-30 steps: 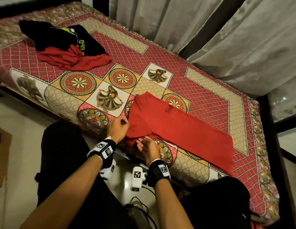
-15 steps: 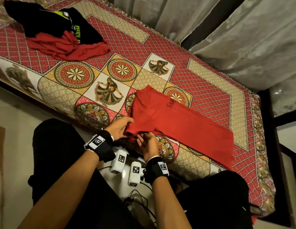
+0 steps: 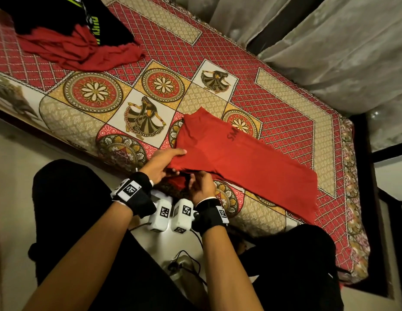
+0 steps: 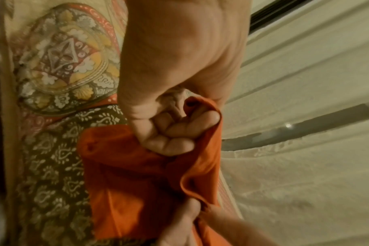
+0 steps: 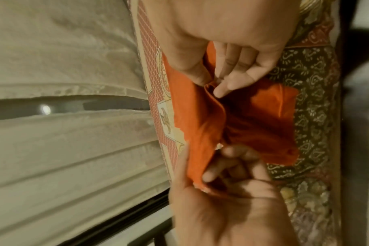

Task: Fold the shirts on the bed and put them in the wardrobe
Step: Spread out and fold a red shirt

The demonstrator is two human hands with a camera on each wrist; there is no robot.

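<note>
the red shirt (image 3: 240,158) lies spread along the near side of the bed (image 3: 285,113), partly folded lengthwise, its far end stretching off toward the foot and its near corner lifted at the mattress edge. the left hand (image 3: 160,163) has that corner: the wrist view shows its fingers (image 4: 175,131) curled into the cloth, bunching a fold of it in a closed grip, with the forefinger laid out flat on top of the fabric in the head view. just beside it, the right hand (image 3: 201,186) pinches the shirt's edge between thumb and fingertips (image 5: 221,90), the other fingers loosely extended. the two hands sit close together, almost touching, at the bed's edge, and a flap of the shirt hangs below them over the patterned side of the bedspread (image 3: 150,81).

at the far corner of the bed, well apart from this, a crumpled red garment (image 3: 78,52) lies in a heap with a black shirt (image 3: 60,16) bearing green lettering resting partly on top of it. pale curtains (image 3: 330,41) hang behind the bed.
</note>
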